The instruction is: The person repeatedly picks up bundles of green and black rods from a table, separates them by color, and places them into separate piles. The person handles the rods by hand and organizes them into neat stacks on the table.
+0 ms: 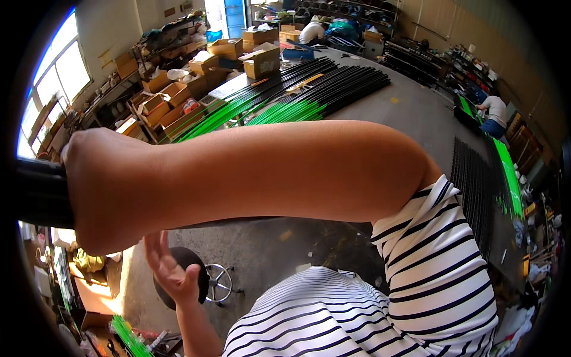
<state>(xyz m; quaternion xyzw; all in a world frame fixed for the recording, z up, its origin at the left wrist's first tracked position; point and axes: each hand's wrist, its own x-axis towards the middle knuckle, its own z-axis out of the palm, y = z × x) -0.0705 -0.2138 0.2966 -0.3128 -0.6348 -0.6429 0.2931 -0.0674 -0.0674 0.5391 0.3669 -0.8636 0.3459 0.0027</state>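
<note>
Head view: a black tube (35,199) is gripped by the closed right hand (107,190). Below the tube, the left hand (169,271) is held open. A firm grip is probably best kept.

Long black and green rods (297,98) lay in rows on the concrete floor (410,113). Beyond them stood open cardboard boxes (262,59); nearer than them, a black round stool (193,282).

Open floor (267,250) below; black stool (184,268) beside left hand (169,271).
</note>
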